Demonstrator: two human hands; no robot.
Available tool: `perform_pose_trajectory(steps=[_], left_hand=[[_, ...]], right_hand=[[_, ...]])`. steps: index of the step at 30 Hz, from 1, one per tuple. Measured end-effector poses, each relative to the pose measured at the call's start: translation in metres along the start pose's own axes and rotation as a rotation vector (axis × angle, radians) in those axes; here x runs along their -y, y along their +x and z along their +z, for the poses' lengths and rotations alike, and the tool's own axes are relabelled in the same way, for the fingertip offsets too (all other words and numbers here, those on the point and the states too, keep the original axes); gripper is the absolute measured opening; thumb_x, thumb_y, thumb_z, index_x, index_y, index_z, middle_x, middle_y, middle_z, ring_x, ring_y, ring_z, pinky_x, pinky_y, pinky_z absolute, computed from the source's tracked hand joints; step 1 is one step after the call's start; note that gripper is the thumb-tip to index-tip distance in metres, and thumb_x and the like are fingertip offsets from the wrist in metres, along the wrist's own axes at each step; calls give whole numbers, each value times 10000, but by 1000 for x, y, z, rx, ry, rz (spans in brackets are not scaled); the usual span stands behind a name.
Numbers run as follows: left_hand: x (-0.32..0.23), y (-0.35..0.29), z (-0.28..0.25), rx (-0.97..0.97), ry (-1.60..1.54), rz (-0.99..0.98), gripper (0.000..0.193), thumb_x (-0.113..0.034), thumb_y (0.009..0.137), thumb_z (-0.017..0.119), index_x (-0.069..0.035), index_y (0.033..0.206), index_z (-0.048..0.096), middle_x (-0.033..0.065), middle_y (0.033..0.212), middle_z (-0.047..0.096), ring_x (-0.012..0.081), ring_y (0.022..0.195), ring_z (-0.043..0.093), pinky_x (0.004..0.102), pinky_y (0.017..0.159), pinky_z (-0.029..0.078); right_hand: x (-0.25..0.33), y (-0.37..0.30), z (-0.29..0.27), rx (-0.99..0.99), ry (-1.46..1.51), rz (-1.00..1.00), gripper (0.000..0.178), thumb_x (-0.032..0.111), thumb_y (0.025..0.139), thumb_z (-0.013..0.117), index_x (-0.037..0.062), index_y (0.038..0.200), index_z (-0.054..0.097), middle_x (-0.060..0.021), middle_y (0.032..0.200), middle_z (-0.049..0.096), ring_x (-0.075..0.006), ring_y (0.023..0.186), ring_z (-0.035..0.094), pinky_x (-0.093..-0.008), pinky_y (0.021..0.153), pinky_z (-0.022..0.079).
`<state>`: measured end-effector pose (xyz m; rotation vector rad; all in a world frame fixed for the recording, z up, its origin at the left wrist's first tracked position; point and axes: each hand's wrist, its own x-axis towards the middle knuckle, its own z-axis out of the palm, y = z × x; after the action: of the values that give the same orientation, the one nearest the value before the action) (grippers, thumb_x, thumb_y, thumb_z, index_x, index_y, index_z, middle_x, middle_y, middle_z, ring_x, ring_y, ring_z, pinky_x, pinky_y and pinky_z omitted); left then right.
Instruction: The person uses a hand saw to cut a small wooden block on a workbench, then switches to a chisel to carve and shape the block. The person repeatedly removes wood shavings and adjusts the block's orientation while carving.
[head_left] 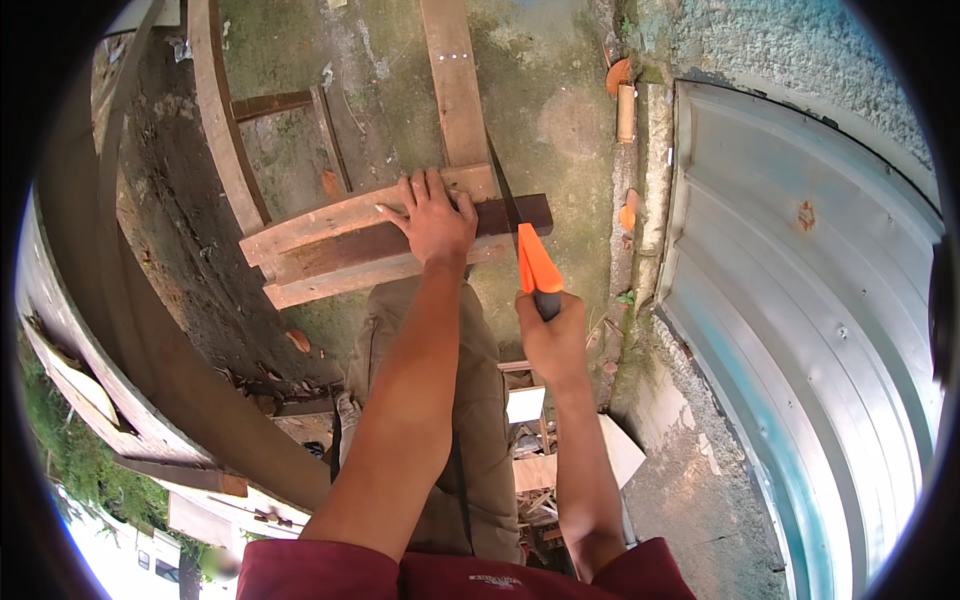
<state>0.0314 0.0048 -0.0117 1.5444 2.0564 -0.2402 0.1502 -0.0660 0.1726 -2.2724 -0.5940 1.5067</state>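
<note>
A handsaw with an orange and black handle [538, 262] is gripped in my right hand [556, 338]. Its dark blade [503, 180] points away from me and crosses a dark brown board [350, 246] near that board's right end. My left hand [437, 218] lies spread on the boards, left of the blade, with its fingers over the far light plank [330, 216]. The dark board rests between this plank and a nearer light plank [335, 284]. Whether the teeth have cut into the wood is too small to tell.
Two long wooden rails [455, 90] [225, 130] run away from the planks, with a smaller wooden frame [325, 135] between them. A corrugated metal sheet [790, 270] stands at the right. Scrap wood [535, 472] lies near my legs. A curved grey-brown wall [170, 370] borders the left.
</note>
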Motion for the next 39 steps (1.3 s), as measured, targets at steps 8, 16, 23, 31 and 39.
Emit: perform_pose_trajectory(steps=[8, 16, 23, 31, 39], left_hand=[[8, -2, 4, -37, -6, -35, 573, -346, 941, 502, -122, 1466, 458, 82, 1538, 414, 292, 1503, 266, 702, 1212, 42], [0, 3, 7, -81, -6, 10, 568, -341, 932, 517, -120, 1452, 464, 73, 1510, 424, 282, 1495, 267, 704, 1211, 56], [7, 6, -1, -68, -26, -27, 579, -348, 928, 526, -113, 1453, 460, 72, 1500, 426, 285, 1491, 271, 706, 1209, 54], [4, 6, 11, -49, 0, -22, 580, -356, 933, 524, -119, 1459, 460, 67, 1513, 418, 276, 1496, 260, 708, 1206, 52], [5, -9, 7, -50, -16, -18, 546, -325, 933, 519, -142, 1446, 476, 66, 1510, 437, 274, 1490, 291, 695, 1215, 58]], right_hand=[[1, -201, -78, 93, -317, -48, 100, -28, 856, 581, -7, 771, 629, -143, 653, 597, -207, 541, 597, -324, 546, 483], [-14, 7, 18, -68, -121, -137, 251, 127, 902, 669, -27, 725, 579, -119, 536, 513, -145, 482, 509, -347, 475, 397], [-5, -161, -59, 65, -182, -114, 171, 37, 909, 603, 9, 741, 608, -92, 608, 559, -155, 515, 544, -322, 511, 451], [-35, -45, -2, -82, -170, -151, 204, 59, 897, 636, -11, 718, 566, -30, 559, 495, -65, 533, 456, -297, 485, 377], [-26, -11, -11, -18, 188, 73, 269, 95, 941, 654, 36, 711, 529, 56, 580, 505, -21, 514, 451, -247, 448, 301]])
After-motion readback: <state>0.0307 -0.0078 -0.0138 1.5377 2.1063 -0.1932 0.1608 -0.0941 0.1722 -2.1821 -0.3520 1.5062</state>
